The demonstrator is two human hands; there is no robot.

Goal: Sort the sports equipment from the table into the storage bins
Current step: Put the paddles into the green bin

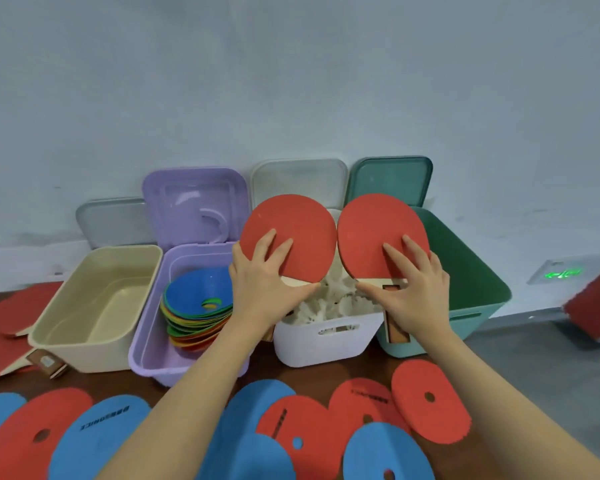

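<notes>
My left hand (262, 289) grips a red table-tennis paddle (293, 225) at its neck, fingers spread on the blade. My right hand (413, 292) grips a second red paddle (374, 226) the same way; its wooden handle (397, 327) hangs below my palm. Both paddles are held up over the white bin (326, 337), which holds white shuttlecocks (329, 303). The green bin (478, 289) stands to the right. The purple bin (146, 344) holds a stack of coloured flat cones (198, 306). The beige bin (94, 334) is empty.
More red paddles (4, 327) lie at the left beside the beige bin. Red and blue flat discs (430, 400) cover the near part of the brown table (374, 367). Bin lids (194, 202) lean on the wall behind. A red-and-white object (596, 306) is at the right edge.
</notes>
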